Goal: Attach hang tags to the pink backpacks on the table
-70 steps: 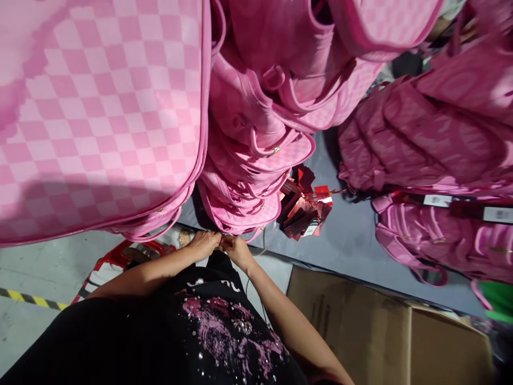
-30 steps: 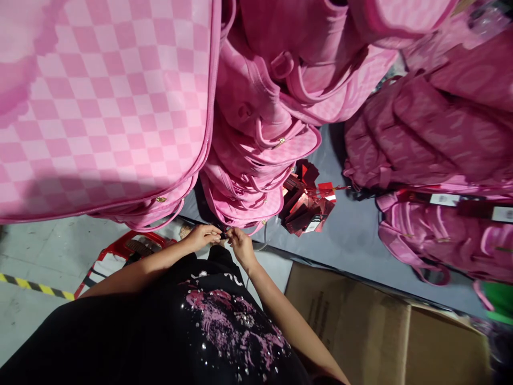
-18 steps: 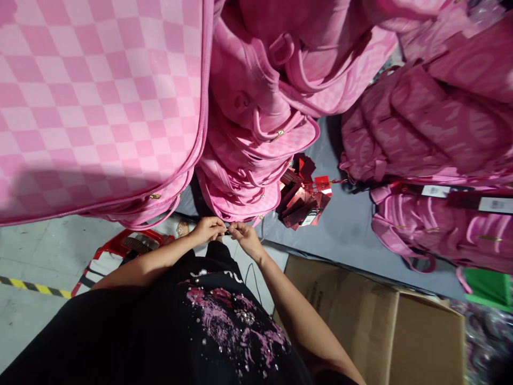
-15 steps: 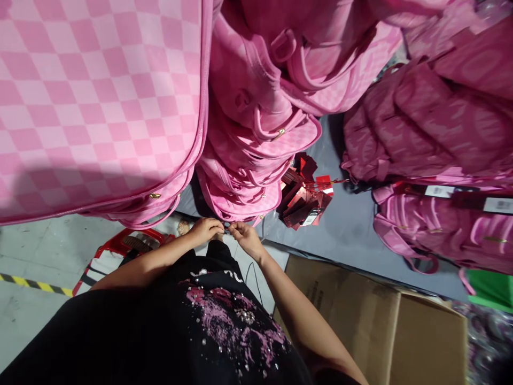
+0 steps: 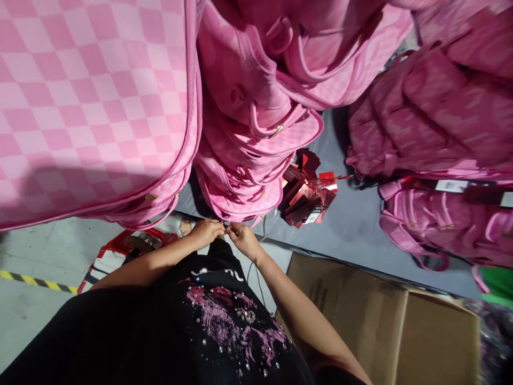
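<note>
My left hand and my right hand meet low in front of my body, at the near edge of the table. The fingers of both are pinched together around something small and dark, too tiny to make out. Just beyond my fingertips is the lowest of a stack of pink checkered bags. Right of this stack lies a heap of dark red hang tags, some with white barcode labels. A large pink checkered bag fills the upper left.
More pink bags are piled on the grey table at the right. Below the table edge stands a cardboard box. A red and white object sits on the floor at left, near yellow-black tape.
My hands have drawn slightly closer together, still pinched. The view has shifted a little, so the bags and box at right appear further right.
</note>
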{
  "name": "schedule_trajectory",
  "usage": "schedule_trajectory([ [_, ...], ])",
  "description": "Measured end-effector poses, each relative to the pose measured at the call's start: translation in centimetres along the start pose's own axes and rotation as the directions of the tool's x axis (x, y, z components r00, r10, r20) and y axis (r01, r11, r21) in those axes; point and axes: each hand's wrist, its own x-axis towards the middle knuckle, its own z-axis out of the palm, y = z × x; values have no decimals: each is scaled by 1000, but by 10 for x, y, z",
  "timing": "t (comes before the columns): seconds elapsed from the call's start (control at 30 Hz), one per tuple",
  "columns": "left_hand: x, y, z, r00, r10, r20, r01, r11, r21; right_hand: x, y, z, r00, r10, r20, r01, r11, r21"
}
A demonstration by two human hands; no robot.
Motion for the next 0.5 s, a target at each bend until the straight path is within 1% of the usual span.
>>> schedule_trajectory([
  [0.13, 1, 12, -3, 992, -121, 44, 110, 974, 197, 0, 1, 5, 1000, 0, 1, 1, 984, -177],
  [0.2, 2, 16, -4, 986, -156, 59, 136, 956, 259, 0, 0, 7, 1000, -5, 8, 6, 972, -233],
  [0.33, 4, 20, -5, 987, -137, 88, 107, 951, 289, 0, -4, 8, 1000, 6, 7, -4, 964, -265],
  [0.5, 7, 19, -1, 989, -89, 116, 52, 955, 292, 1, -8, 7, 999, 28, -16, -31, 957, -289],
])
